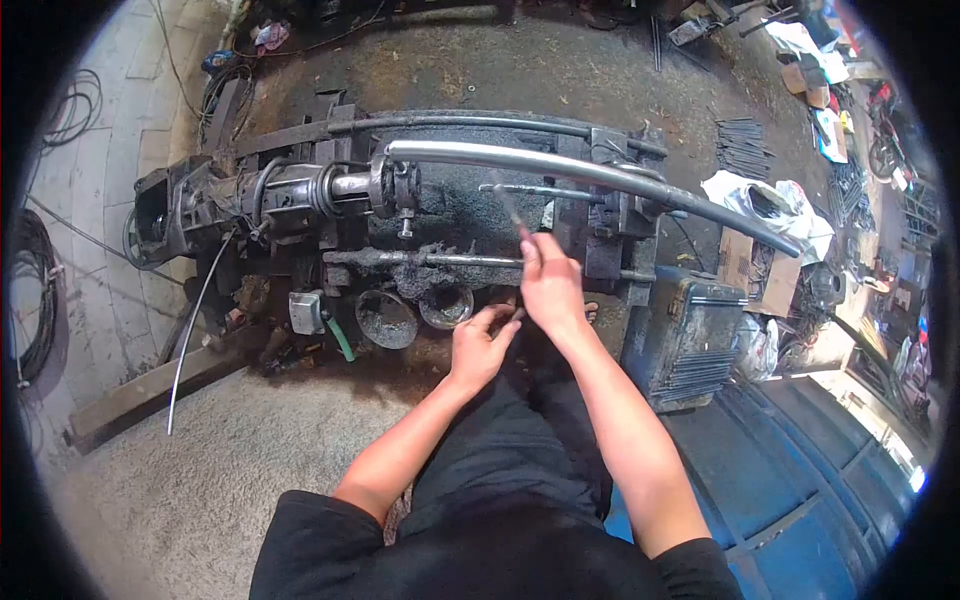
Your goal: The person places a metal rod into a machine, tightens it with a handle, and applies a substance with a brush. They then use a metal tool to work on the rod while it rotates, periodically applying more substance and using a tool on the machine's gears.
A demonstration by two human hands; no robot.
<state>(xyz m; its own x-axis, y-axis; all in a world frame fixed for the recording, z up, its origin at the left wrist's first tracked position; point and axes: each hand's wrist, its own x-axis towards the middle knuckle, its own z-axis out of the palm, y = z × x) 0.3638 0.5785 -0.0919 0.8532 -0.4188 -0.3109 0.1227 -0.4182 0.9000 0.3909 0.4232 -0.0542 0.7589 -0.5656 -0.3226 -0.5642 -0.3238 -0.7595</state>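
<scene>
My right hand (553, 288) is closed around a slim stick-like tool (512, 212) that points up and away over the machine; its exact kind I cannot make out. Lower and to the left, my left hand (482, 347) has its fingers pinched near a small dark piece (519, 314), too small to name. Both hands are at the near side of a greasy machine with a chuck-like head (392, 188). Beyond them a long shiny metal pipe (590, 172) slants from that head to the right. A horizontal metal rod (470, 260) runs just left of my right hand.
Two round metal containers (386, 320) sit below the machine's near edge. A ribbed dark motor housing (690, 335) stands at right, above blue metal panels (790, 470). White bags (775, 215) and a pile of rods (743, 147) lie on the floor. A thin hose (197, 330) hangs left.
</scene>
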